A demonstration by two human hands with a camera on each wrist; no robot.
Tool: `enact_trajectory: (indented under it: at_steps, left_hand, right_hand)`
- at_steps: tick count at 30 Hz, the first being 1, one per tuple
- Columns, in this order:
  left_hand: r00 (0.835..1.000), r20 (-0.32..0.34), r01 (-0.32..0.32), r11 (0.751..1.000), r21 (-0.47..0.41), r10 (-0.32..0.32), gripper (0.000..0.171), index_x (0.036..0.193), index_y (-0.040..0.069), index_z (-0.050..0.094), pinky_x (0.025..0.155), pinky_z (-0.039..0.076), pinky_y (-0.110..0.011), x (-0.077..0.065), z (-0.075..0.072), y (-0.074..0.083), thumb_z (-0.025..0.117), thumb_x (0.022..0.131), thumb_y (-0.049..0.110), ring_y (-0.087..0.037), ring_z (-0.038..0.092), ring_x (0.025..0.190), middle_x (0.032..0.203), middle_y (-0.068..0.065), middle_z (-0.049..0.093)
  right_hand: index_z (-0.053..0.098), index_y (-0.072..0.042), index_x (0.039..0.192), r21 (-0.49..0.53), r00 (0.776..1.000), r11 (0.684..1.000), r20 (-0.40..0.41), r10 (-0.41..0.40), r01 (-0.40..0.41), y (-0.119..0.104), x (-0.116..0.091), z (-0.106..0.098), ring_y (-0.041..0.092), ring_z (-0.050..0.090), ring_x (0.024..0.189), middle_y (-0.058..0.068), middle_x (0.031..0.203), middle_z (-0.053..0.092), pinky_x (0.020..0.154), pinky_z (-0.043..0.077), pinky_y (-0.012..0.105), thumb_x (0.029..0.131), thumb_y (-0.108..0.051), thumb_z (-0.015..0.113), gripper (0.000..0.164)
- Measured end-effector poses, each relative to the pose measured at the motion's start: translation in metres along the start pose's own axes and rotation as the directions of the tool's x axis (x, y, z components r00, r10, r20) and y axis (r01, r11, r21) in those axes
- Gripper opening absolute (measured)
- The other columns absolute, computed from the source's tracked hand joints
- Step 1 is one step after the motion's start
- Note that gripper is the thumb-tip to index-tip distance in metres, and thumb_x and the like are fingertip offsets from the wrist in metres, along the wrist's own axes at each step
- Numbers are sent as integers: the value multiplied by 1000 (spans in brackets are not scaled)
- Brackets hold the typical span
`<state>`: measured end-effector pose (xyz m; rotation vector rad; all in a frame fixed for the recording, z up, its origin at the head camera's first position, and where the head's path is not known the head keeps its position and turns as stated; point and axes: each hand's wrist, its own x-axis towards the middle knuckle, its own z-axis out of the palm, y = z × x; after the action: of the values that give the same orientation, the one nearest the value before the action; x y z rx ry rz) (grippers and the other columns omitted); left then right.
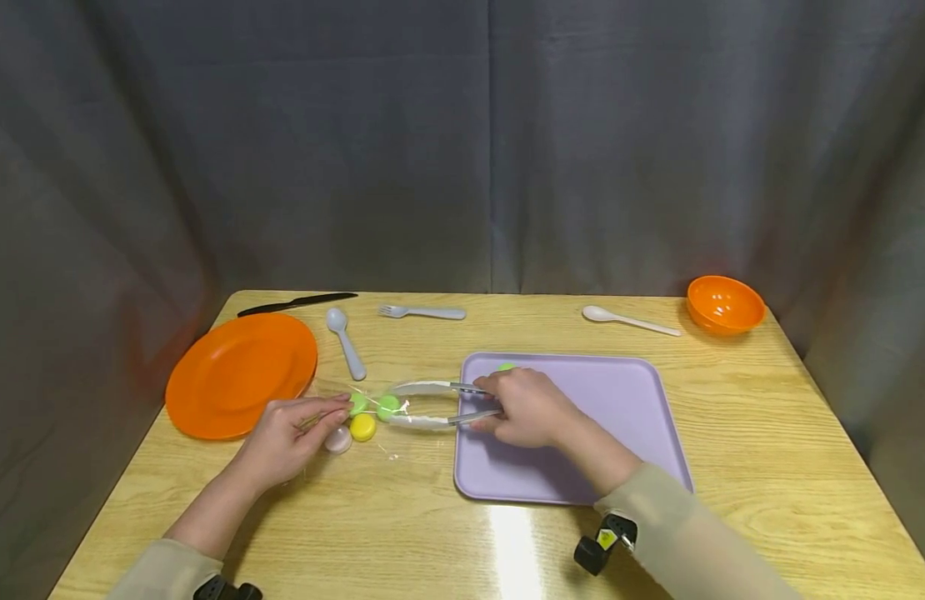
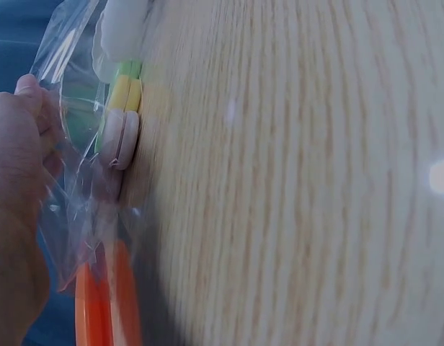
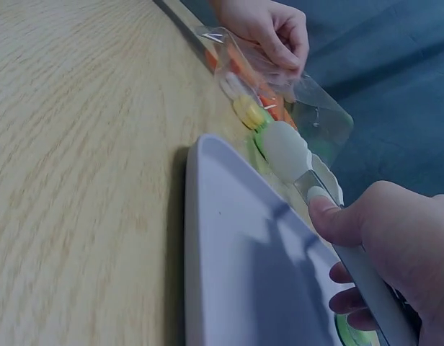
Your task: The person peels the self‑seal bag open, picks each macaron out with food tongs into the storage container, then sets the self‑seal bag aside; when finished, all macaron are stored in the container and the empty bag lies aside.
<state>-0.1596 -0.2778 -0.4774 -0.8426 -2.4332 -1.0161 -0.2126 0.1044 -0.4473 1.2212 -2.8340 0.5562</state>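
My left hand [image 1: 293, 437] pinches the edge of a clear plastic bag [image 2: 58, 216]. In my right hand [image 1: 530, 408] is a pair of tongs [image 1: 421, 422] with white scalloped tips, their arms spread and pointing left toward the bag. A green macaron [image 1: 388, 407] sits at the tong tips. Close to my left fingertips are another green macaron [image 1: 357, 404], a yellow macaron [image 1: 362, 427] and a pale pink macaron [image 1: 338, 440]; the clear film overlaps them in the left wrist view. Mostly hidden behind my right hand, a green macaron [image 1: 506, 367] lies on the tray.
A lilac tray [image 1: 612, 425] lies under my right hand. Left of the bag is an orange plate [image 1: 241, 375]. Along the back lie a black knife [image 1: 297, 303], a grey spoon [image 1: 347, 343], a grey fork [image 1: 425, 312], a pale spoon [image 1: 631, 320] and an orange bowl [image 1: 725, 306].
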Motion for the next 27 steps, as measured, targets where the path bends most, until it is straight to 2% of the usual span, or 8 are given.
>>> enact_trajectory:
  at_steps: [6, 11, 15, 23, 27]
  left_hand:
    - [1000, 11, 16, 1000, -12, -15, 22, 109, 4, 83, 99, 50, -15, -1, 0, 1, 83, 89, -5, -25, 76, 106, 116, -7, 79]
    - [1000, 12, 6, 1000, -15, -6, 22, 107, 4, 83, 97, 51, -15, 0, 0, 2, 83, 88, -6, -26, 76, 105, 115, -8, 79]
    - [1000, 21, 22, 999, -23, -21, 21, 108, 5, 83, 97, 51, -15, 0, 0, 3, 82, 89, -5, -25, 75, 107, 117, -8, 78]
    - [999, 22, 28, 1000, -3, -28, 22, 108, 6, 83, 99, 49, -14, 0, 1, 3, 83, 89, -3, -25, 75, 107, 117, -7, 78]
    - [999, 26, 25, 1000, -11, -25, 22, 108, 6, 83, 99, 49, -14, 1, 1, 3, 83, 89, -3, -24, 75, 107, 116, -7, 78]
  right_hand:
    - [75, -9, 118, -21, 1000, 1000, 15, 13, -13, -8, 6, 7, 14, 58, 73, -3, 89, 70, 66, 53, 39, 91, -42, 82, 43]
    - [74, -6, 121, -32, 999, 999, 12, 39, -39, -14, 8, 13, 14, 57, 70, -5, 83, 67, 64, 53, 40, 91, -45, 83, 49]
    - [75, -7, 121, -42, 999, 998, 4, 53, -53, -16, 8, 16, 13, 56, 70, -7, 81, 65, 63, 52, 38, 91, -48, 82, 51]
    - [75, -7, 125, -32, 999, 998, -6, 53, -54, -18, 8, 18, 12, 61, 76, -1, 96, 74, 67, 55, 38, 92, -47, 82, 52]
    - [76, -7, 124, -13, 999, 999, -18, 46, -46, -16, 7, 17, 14, 64, 77, 0, 99, 76, 70, 56, 40, 92, -46, 82, 50]
